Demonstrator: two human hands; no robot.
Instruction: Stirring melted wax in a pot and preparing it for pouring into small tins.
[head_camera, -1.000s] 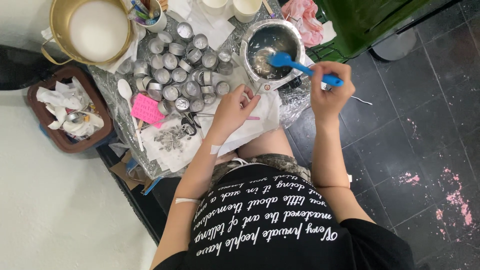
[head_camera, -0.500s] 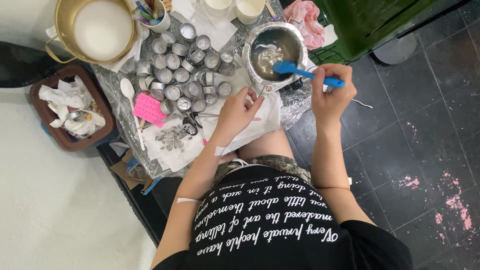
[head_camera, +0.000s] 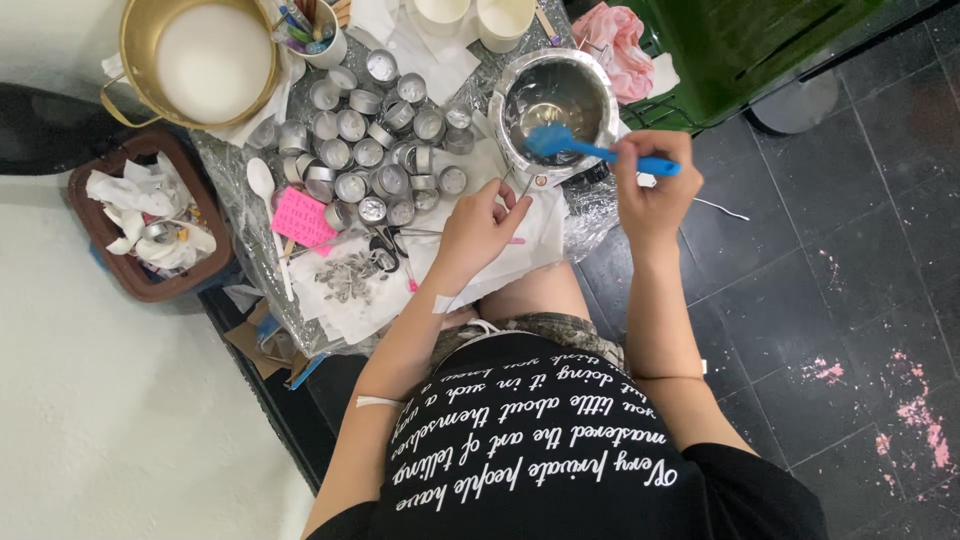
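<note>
My right hand (head_camera: 652, 190) grips the handle of a blue spatula (head_camera: 600, 153). Its blade rests inside a shiny metal melting pot (head_camera: 590, 78) holding a little clear liquid, at the table's right end. My left hand (head_camera: 480, 225) is just below the pot's near rim, its fingertips pinched on the pot's thin handle (head_camera: 522, 184). Both forearms reach forward from my black shirt. White paper (head_camera: 540, 235) lies under my left hand.
Several small metal cups (head_camera: 370, 150) cluster left of the pot. A gold pot of white wax (head_camera: 210, 60), a cup of pens (head_camera: 312, 30), a white spoon (head_camera: 262, 182), a pink card (head_camera: 300, 218) and a pile of wick tabs (head_camera: 350, 275) lie around. A brown bin of tissues (head_camera: 150, 225) stands at the left.
The spatula blade has swept around inside the metal pot, ending at the near left side. My left hand has shifted slightly up toward the pot's handle.
</note>
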